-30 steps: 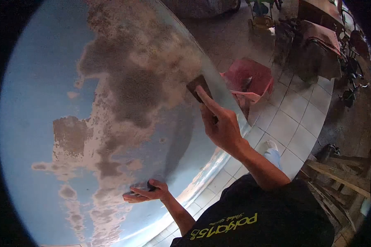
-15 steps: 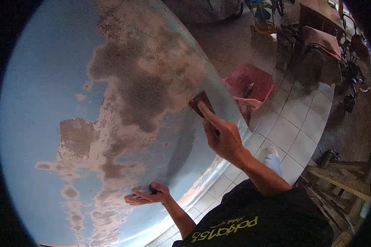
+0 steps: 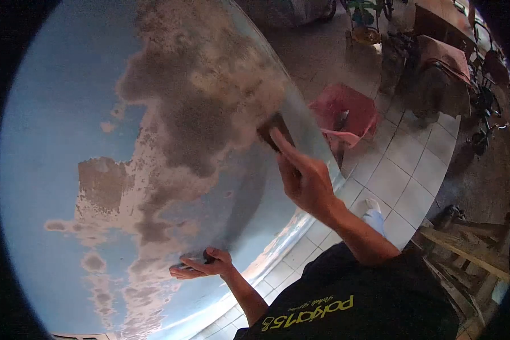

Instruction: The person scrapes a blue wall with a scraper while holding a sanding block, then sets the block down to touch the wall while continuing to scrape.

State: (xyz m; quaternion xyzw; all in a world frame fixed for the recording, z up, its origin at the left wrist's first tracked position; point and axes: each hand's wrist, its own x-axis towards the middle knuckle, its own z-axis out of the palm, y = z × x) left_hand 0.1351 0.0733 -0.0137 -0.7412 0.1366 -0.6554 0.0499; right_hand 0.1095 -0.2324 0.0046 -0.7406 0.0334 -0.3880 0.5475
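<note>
The right hand grips a brown sanding block against the blue wall — at two o'clock. The left hand, at six, lies on the wall — fingers loosely clasping a small dark object.

R hand w/ the dark sanding block shifts only slightly on the blue wall: vs 0.5 s ago it sits a bit higher and left, block edge now over the bare brown patch; vs 1 s ago it's a touch lower. L hand is a little higher than 0.5 s ago, back near its 1 s ago spot. Whole view sways a bit, so the pink chair drifts.
</note>
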